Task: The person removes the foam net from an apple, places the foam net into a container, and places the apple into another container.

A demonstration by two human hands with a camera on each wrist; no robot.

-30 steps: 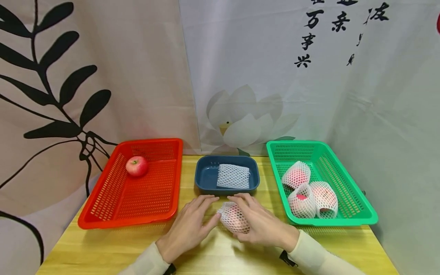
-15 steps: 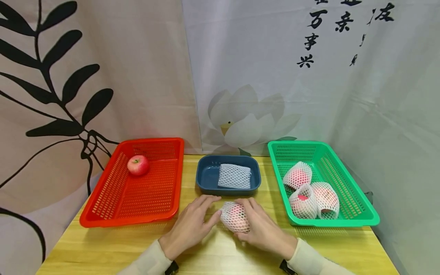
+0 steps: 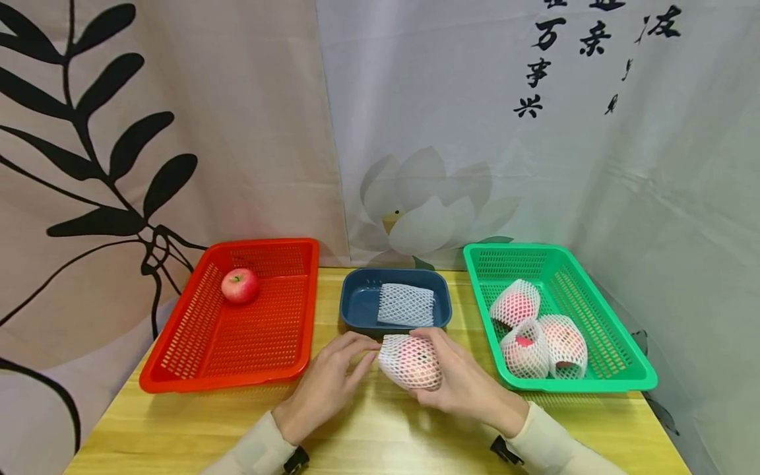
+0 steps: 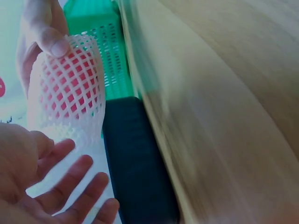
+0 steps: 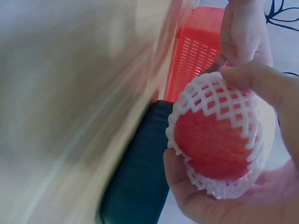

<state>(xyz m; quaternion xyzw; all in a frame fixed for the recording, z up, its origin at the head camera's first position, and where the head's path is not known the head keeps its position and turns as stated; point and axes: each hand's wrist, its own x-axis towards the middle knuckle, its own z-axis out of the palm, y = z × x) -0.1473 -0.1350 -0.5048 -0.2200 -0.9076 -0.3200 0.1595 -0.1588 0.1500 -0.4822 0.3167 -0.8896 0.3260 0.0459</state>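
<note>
My right hand (image 3: 469,382) grips an apple in a white foam net sleeve (image 3: 411,363), holding it over the front middle of the table. In the right wrist view the apple's bare red skin (image 5: 212,144) shows through the sleeve's open end, with thumb and fingers round its sides. My left hand (image 3: 326,379) is beside the sleeve's other end, fingertips right at its edge. From the left wrist its fingers (image 4: 77,172) look relaxed and spread, holding nothing, below the net. Behind both hands a dark blue tray (image 3: 359,307) holds a flat white foam net (image 3: 406,305).
A red basket (image 3: 222,382) at the left holds one bare apple (image 3: 240,285). In the green basket (image 3: 617,381) at the right lie three apples in foam nets (image 3: 525,349). A printed cloth (image 3: 267,132) hangs behind the wooden table (image 3: 368,442).
My right hand has raised the netted apple off the tabletop and brought it slightly toward the blue tray. The left hand stays close to the sleeve's left end, its fingers shifted a little.
</note>
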